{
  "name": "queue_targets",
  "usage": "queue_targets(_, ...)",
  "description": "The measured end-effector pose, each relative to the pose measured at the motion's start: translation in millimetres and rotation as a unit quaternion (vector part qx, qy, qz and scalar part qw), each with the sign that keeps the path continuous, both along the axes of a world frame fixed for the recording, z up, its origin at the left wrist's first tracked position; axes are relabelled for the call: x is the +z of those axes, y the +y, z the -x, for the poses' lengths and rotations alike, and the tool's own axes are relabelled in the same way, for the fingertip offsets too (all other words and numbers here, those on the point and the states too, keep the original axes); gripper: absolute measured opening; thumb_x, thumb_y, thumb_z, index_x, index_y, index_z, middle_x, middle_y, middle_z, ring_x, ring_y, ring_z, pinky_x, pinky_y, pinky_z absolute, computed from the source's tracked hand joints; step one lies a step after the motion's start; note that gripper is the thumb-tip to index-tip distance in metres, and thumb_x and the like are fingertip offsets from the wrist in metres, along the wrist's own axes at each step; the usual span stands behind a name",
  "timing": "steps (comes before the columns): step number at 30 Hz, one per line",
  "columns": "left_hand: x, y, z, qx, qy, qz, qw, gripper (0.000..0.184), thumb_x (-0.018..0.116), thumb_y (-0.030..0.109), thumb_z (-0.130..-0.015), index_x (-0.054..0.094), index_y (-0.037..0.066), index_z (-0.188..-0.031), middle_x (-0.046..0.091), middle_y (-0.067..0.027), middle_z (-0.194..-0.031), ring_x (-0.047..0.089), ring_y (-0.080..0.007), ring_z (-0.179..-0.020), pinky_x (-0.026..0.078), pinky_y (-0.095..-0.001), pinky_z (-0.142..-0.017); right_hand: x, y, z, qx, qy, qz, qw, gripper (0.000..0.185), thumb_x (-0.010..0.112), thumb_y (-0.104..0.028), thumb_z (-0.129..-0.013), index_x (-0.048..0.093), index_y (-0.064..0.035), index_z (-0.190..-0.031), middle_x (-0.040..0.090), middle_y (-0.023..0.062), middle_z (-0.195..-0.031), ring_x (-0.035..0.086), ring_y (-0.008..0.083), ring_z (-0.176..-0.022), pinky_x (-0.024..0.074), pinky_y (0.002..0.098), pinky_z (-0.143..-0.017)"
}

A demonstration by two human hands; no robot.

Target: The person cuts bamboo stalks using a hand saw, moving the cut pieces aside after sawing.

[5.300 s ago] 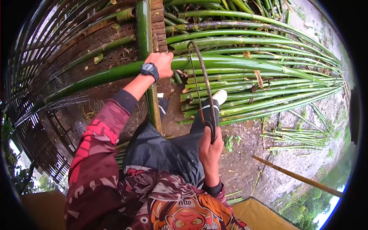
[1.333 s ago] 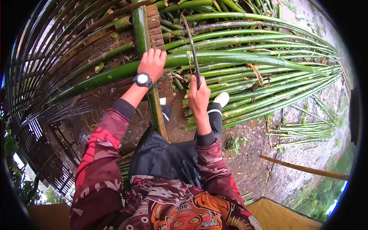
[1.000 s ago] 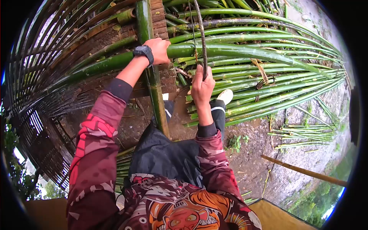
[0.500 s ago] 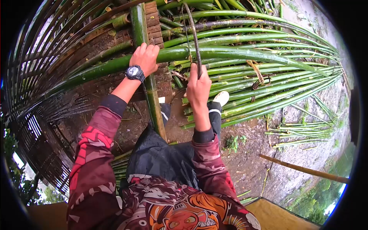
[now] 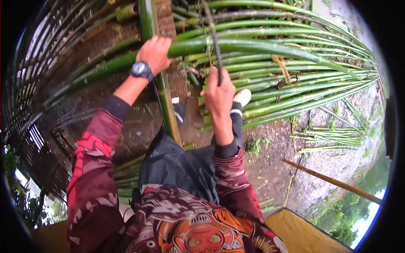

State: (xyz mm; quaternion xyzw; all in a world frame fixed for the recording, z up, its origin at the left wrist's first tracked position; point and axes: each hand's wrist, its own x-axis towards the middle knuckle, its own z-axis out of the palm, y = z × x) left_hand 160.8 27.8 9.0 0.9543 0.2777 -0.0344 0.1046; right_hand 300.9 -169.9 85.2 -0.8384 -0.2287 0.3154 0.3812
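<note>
Pulls saw back with wrapped right fingers, clamps green pole with curled left fingers, perhaps risking binding through sag past platform's right edge.

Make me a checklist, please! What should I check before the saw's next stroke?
1. Left hand on the long green pole: ok.
2. Right hand gripping the saw: ok.
3. Left hand apart from the saw: ok, there's a gap.
4. Gloves on: not ok, both hands are bare.
5. How deep the cut goes: cannot tell, it's too blurry.
</note>
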Motion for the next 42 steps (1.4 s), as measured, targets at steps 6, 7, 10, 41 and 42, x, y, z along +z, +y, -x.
queue_targets(6,4,-2,-4,0.004,0.018,-0.02,1.0,0.048,0.087,0.023,-0.067,0.061,0.007,-0.105,0.067,-0.0081,-0.1,0.062,-0.0279,-0.104,0.054,-0.0392,-0.088,17,23,-33,0.022,0.037,0.008,0.999,0.037,0.055,-0.031,-0.106,0.062,0.0028,-0.092,0.064,0.028,-0.076,0.064,0.0479,-0.072,0.0484,0.0503,-0.065)
queue_targets(7,5,-1,-3,0.007,0.02,-0.021,1.0,0.048,0.087,0.023,-0.067,0.061,0.007,-0.105,0.067,-0.0081,-0.1,0.062,-0.0279,-0.104,0.054,-0.0392,-0.088,23,32,-40,0.043,0.047,0.018,0.998,0.038,0.055,-0.032,-0.106,0.062,0.0034,-0.092,0.064,0.028,-0.077,0.064,0.0482,-0.073,0.0487,0.0501,-0.066)
queue_targets(10,6,1,-4,-0.004,0.007,-0.015,1.0,0.043,0.084,0.023,-0.069,0.062,0.008,-0.103,0.068,-0.0081,-0.1,0.062,-0.0286,-0.103,0.055,-0.0397,-0.088,29,35,-32,0.043,0.026,0.001,0.999,0.038,0.055,-0.033,-0.106,0.062,0.0031,-0.094,0.064,0.027,-0.075,0.063,0.0472,-0.071,0.0482,0.0497,-0.065)
queue_targets(41,9,21,-3,-0.017,-0.027,-0.016,0.999,0.058,0.082,0.032,-0.067,0.063,0.007,-0.115,0.066,-0.0102,-0.114,0.055,-0.0287,-0.122,0.037,-0.0475,-0.11,99,-71,-21,-0.026,0.026,0.035,0.999,0.027,0.059,-0.026,-0.105,0.063,-0.0016,-0.094,0.055,0.0074,-0.06,0.053,0.0151,-0.053,0.0418,0.0338,-0.051)
queue_targets(42,8,19,-2,-0.014,-0.031,-0.019,0.999,0.058,0.082,0.032,-0.067,0.063,0.007,-0.115,0.066,-0.0102,-0.114,0.055,-0.0287,-0.122,0.037,-0.0475,-0.11,109,-85,-19,-0.047,0.053,0.02,0.997,0.028,0.058,-0.026,-0.105,0.062,-0.0012,-0.092,0.052,-0.001,-0.063,0.045,0.006,-0.059,0.0354,0.0283,-0.052)
